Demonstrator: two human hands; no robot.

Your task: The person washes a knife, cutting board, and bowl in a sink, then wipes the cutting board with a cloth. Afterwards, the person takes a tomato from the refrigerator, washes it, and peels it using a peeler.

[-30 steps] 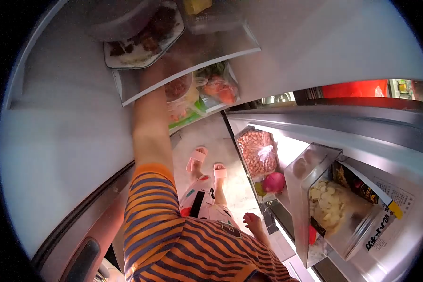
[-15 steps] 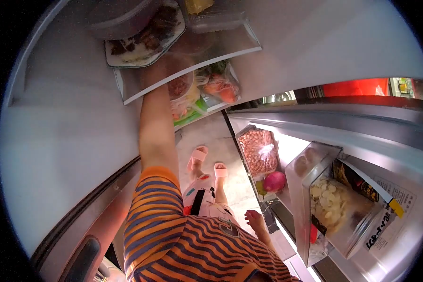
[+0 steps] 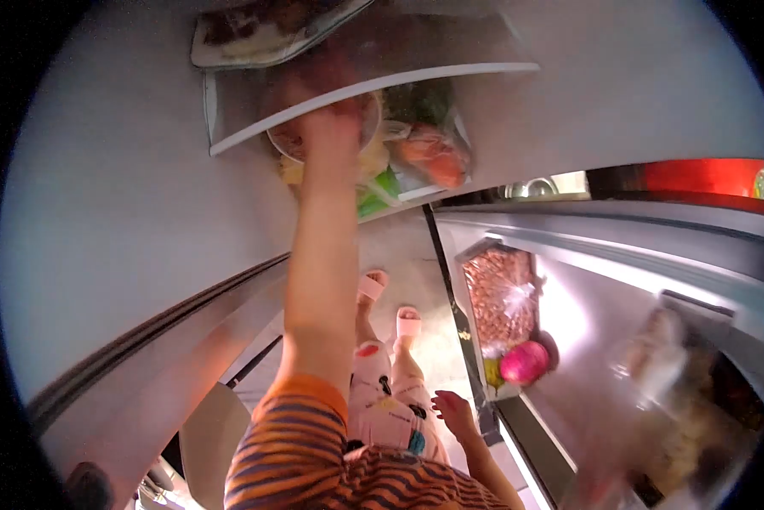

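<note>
My left hand (image 3: 334,121) reaches into the fridge, under the front edge of a clear shelf (image 3: 382,82). It overlaps a round white-rimmed bowl (image 3: 285,144) with reddish-brown contents. Its fingers are smeared by motion and partly behind the shelf, so I cannot tell whether they grip the bowl. Right of the bowl lies a clear bag with orange-red produce (image 3: 435,155), and a green packet (image 3: 379,194) is just below it. My right hand (image 3: 455,413) hangs low beside my leg, fingers apart and holding nothing.
A plate of dark food (image 3: 271,42) stands on the shelf above. On the right, the open fridge door holds a bag of pinkish-brown nuts or beans (image 3: 499,297), a magenta round fruit (image 3: 525,362) and a blurred clear container (image 3: 688,425). Pink slippers (image 3: 408,321) stand on the floor.
The view has shifted and turned. My left hand has moved from deep behind the shelf to over the bowl near its front edge. My right hand still hangs low.
</note>
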